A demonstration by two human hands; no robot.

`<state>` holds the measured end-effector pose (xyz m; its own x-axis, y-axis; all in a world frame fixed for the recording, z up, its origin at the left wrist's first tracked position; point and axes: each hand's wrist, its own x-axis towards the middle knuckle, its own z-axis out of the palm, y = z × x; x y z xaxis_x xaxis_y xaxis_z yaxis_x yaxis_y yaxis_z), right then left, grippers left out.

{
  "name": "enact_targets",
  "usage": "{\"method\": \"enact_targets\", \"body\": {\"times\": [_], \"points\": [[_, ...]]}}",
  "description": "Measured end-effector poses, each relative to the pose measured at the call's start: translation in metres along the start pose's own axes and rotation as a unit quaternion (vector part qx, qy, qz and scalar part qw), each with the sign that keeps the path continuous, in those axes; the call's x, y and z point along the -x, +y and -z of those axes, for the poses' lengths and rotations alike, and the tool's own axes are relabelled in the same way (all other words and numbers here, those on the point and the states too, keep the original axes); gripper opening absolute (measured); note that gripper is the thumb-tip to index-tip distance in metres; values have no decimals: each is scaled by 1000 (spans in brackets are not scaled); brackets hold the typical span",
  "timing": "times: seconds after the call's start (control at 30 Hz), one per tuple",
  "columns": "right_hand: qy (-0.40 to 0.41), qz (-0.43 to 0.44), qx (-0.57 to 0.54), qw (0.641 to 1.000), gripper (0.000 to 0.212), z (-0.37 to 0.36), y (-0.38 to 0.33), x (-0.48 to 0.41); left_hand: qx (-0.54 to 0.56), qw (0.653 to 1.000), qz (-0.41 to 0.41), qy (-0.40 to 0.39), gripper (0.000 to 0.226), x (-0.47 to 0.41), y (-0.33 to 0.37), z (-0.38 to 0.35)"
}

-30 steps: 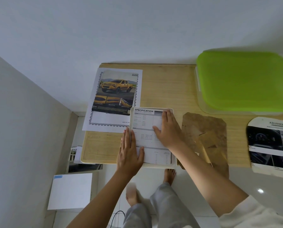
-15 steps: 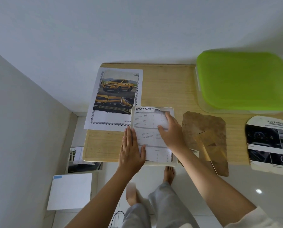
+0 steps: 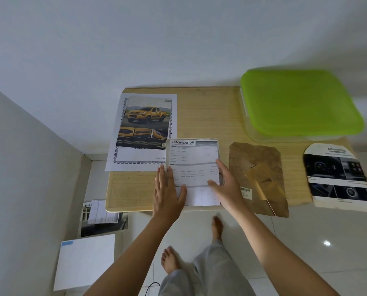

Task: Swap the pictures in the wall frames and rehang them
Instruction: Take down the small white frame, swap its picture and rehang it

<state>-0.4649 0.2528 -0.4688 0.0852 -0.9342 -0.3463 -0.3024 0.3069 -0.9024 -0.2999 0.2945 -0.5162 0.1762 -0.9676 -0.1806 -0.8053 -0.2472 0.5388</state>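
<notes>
Left hand: the left hand (image 3: 167, 193) is lying flat with its fingers straight and together, pressing on the left edge of the specification sheet (image 3: 194, 163), with the thumb reaching across the paper.
Right hand: the right hand (image 3: 227, 184) is spreading open with relaxed fingers and gripping nothing; its thumb and forefinger are touching the right side of the sheet.
Specification sheet: it is lying face up inside the white frame (image 3: 167, 150), its heading pointing away from the person and its near end reaching the near edge of the table.
Frame: it is sitting flat on the wooden table (image 3: 208, 112) at the near edge, between the truck picture and the brown backing board.
Truck picture: the truck picture (image 3: 146, 124) is lying just left of the frame, and the frame's far left corner is overlapping it.
Backing board: the brown backing board (image 3: 257, 167) is lying just right of the right hand, stand side up, hanging over the table's near edge.
Dashboard picture: the dashboard picture (image 3: 338, 176) is lying at the far right, well apart from the frame.
Green-lidded box: the green-lidded box (image 3: 300, 103) is sitting at the far right corner of the table.
Floor: loose papers (image 3: 103, 216) and a white box (image 3: 84, 263) are lying beside the wall on the left.
</notes>
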Motion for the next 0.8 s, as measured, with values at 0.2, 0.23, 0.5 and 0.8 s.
{"method": "enact_targets", "body": {"times": [0.2,0.23,0.5,0.8], "points": [[-20,36,-75,996,66,8,-12,5,36,999,7,13,61,-1,11,14],[-25,48,-90,994,67,11,-15,5,54,998,8,14,60,-2,13,14],[-30,88,-160,983,105,89,-43,21,324,946,24,-12,53,-1,91,13],[140,33,-51,988,61,274,29,58,380,921,-1,-86,50,16,252,-76]]}}
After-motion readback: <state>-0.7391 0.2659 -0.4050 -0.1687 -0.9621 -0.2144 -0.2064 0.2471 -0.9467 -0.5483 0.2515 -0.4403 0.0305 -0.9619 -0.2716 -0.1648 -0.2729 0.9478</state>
